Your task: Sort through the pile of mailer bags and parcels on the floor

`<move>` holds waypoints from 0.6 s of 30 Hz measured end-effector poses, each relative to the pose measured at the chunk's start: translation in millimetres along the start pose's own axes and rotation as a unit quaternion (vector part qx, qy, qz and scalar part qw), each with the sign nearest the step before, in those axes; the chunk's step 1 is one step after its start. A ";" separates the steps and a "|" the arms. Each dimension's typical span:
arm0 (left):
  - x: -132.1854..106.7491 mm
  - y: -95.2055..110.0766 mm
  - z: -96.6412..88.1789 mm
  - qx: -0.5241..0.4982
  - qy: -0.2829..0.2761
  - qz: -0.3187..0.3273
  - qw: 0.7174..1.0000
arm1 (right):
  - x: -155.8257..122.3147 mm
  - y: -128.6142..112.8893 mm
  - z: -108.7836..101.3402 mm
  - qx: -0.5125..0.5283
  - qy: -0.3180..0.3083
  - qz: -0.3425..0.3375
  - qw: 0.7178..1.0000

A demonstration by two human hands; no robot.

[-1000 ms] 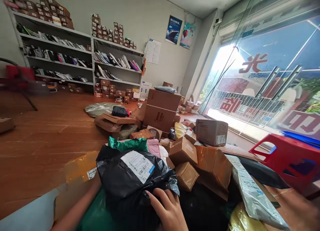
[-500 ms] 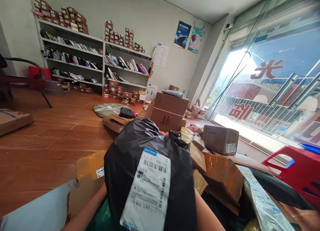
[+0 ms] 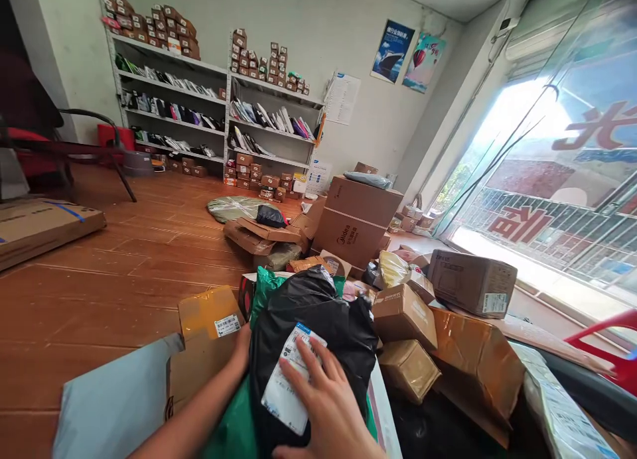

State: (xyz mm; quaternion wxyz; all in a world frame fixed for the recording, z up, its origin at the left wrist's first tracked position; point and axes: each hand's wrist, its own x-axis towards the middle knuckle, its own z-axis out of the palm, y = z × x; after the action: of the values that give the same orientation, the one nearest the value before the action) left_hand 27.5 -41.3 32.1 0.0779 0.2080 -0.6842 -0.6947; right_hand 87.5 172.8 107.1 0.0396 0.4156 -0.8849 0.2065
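A black plastic parcel bag (image 3: 328, 313) lies in front of me, with a white shipping label (image 3: 286, 406) on its upper face. My right hand (image 3: 328, 399) rests on the label, fingers spread and stretched out. Against the bag's left side is my left hand (image 3: 243, 343); its fingers are hidden behind the black plastic. Green plastic packaging (image 3: 233, 422) shows beneath and beside the bag.
A taped brown carton (image 3: 209, 306) and a pale grey-blue mailer (image 3: 114, 399) lie at left. Several boxes, including a small brown box (image 3: 403, 313), crowd the right side. A large Midea carton (image 3: 348, 230) stands ahead; loaded shelves (image 3: 169, 67) line the wall.
The black bag, held up close to me before, is now lower, on the pile. My right hand has come from behind the bag onto its label. The view has turned left and down.
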 end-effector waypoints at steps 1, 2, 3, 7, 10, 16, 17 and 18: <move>-2.0 -0.4 -0.2 -0.004 -0.020 0.009 1.000 | -0.2 8.5 1.3 0.006 -0.036 0.006 0.999; -5.0 0.2 -0.7 0.000 -0.033 0.019 0.999 | 0.8 23.0 -0.8 0.025 -0.056 0.008 0.998; -9.3 2.2 -1.4 0.022 -0.025 0.032 0.999 | 2.4 41.6 -5.2 0.052 -0.060 0.001 0.997; -37.1 26.8 -4.9 0.306 0.140 0.176 0.925 | 4.8 113.0 -20.7 0.108 -0.013 -0.021 0.994; -62.9 52.6 -2.8 0.457 0.020 0.234 0.858 | -4.7 125.7 -11.8 0.032 0.058 -0.048 0.997; -90.5 62.5 14.1 0.369 -0.214 0.247 0.870 | -40.0 84.4 17.9 -0.093 0.210 -0.030 0.973; -91.5 59.1 17.8 0.330 -0.252 0.272 0.868 | -44.0 81.9 20.3 -0.072 0.203 -0.028 0.976; -92.5 55.6 22.5 0.293 -0.295 0.292 0.861 | -46.7 82.0 22.5 -0.047 0.197 -0.023 0.979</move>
State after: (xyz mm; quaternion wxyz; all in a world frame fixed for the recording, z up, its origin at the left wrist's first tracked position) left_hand 92.1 12.8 103.1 0.0076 -0.2028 -0.8768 -0.4360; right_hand 58.6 244.1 48.0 0.2379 0.3845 -0.8586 0.2415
